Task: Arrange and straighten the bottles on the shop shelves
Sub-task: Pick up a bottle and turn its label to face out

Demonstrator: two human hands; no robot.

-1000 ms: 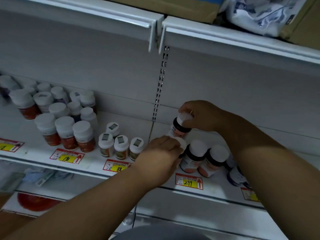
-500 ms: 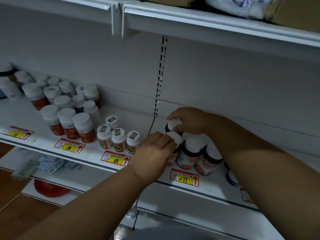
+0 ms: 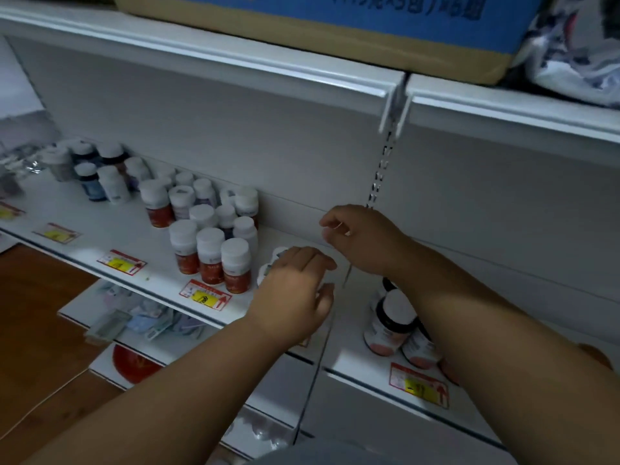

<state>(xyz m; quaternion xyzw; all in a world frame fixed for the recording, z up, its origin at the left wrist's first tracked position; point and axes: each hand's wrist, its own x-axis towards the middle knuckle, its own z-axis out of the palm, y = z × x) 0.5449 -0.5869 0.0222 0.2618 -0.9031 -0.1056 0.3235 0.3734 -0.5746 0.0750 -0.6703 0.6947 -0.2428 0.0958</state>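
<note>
a: where are the hands?

b: both are over the white shelf. the left hand is palm down over some small white-capped bottles near the seam between the two shelf sections — fingers bent, thumb out to the right. its grip looks loose over the caps, but the hand hides them, so i cannot tell whether it has hold of one.

a: and the right?

b: the right hand is higher and further back, close to the back panel by the slotted upright. the fingers are curled and slightly parted, and i see nothing between them.

a: where are the rest of the bottles?

b: a cluster of red-labelled bottles with white caps stands upright just left of the left hand, three in the front row and more packed behind. further left, near the back, is a blurred group of blue-labelled bottles. on the right section, dark-necked bottles with pinkish bases stand under the right forearm, partly hidden by it.

a: anything else?

b: red-and-yellow price tags lie along the front edge — the figures are too blurred to read. a cardboard box with a blue face sits on the shelf above.
</note>
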